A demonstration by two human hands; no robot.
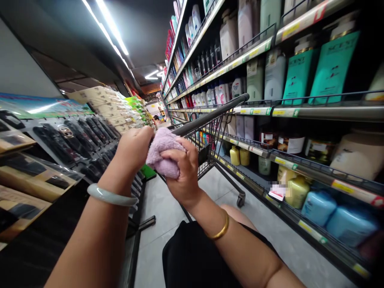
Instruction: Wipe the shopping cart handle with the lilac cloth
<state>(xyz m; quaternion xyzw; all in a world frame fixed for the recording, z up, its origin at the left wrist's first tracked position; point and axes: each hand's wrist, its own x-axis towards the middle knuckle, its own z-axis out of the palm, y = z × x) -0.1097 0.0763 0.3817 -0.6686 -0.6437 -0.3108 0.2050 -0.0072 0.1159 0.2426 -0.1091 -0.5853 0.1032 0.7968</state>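
A bunched lilac fluffy cloth [160, 150] is gripped by my right hand [184, 172], fingers curled into its folds. The cloth lies against the near end of a dark shopping cart handle [213, 114] and hides part of it. Just left of the cloth, my left hand [136, 146] is closed in line with the handle, seemingly around its left end; its fingertips are out of sight. The cart's wire basket [207, 140] shows beyond and below the handle.
Shelves on the right hold shampoo bottles, turquoise pump bottles [334, 66] and blue bottles [319, 206]. On the left, a rack carries packaged dark goods [72, 140], with stacked beige packs [105, 106] behind. A cart wheel [241, 199] rests on the grey tiled floor [156, 234].
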